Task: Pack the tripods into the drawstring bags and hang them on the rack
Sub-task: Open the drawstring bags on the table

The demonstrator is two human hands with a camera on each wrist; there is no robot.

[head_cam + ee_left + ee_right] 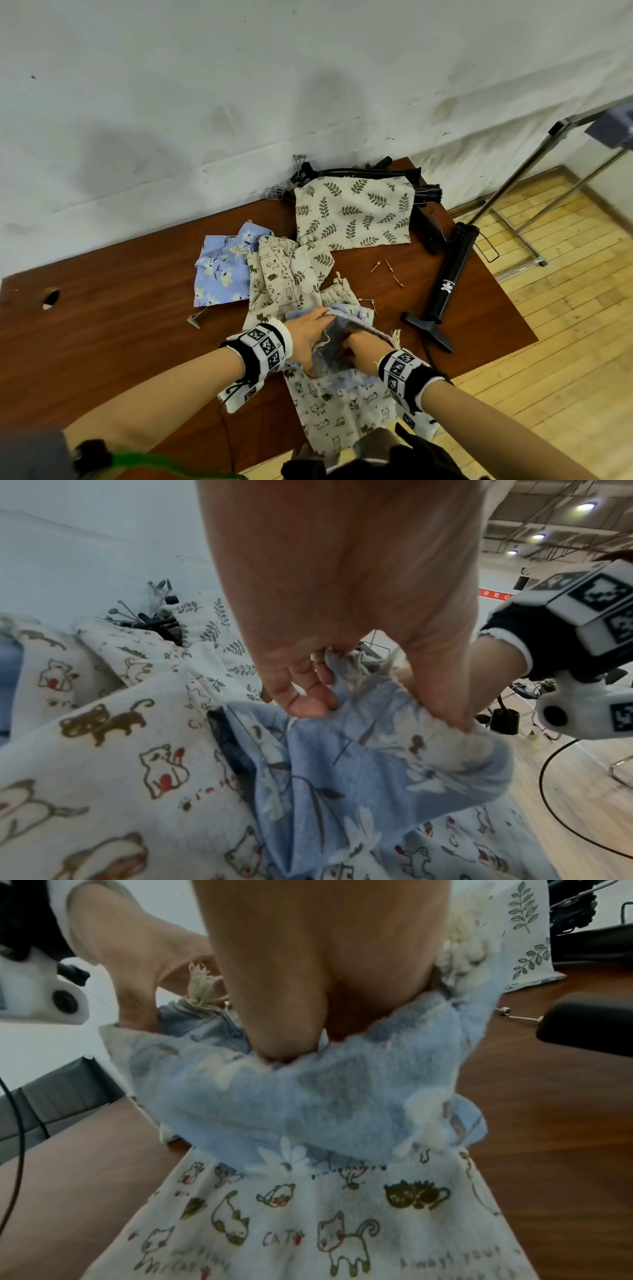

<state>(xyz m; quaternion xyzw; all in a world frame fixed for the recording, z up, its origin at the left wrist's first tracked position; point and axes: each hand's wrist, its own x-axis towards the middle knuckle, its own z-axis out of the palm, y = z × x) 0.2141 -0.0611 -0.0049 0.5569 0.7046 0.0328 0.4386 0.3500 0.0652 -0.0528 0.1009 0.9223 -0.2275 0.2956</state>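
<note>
Bag in hand: your blue floral drawstring bag (337, 337) lies at the near edge of the brown table (102, 325), on top of a cat-print bag (342, 414) that hangs over that edge towards you.
Left hand: your left hand (310, 334) pinches the left side of the bag's mouth, fingers curled on the hem by the frayed cord end (368, 669).
Right hand: your right hand (364, 351) grips the right side of the same mouth, thumb tucked inside the rim; the other fingers are hidden by cloth.
Step, as judged: you are spreading the mouth open; no tripod is in it yet.
Key relation: the folded tripods (424, 202) lie at the far right of the table, well apart from your fingers and partly under the leaf-print bag (354, 212). How their long axes run is hard to read, and their number cannot be told.
Nearer hand: your right, which would have to let go of the mouth to reach.
Bags counted: five at least — two blue floral, two cat-print, one leaf-print; a smaller leaf-print fold in the heap may be a sixth.
Other: one black hand pump (448, 277) to the right; five small metal pins (390, 270) just left of it.
Rack: metal rack (534, 164) stands on the floor, far right, off the table.
</note>
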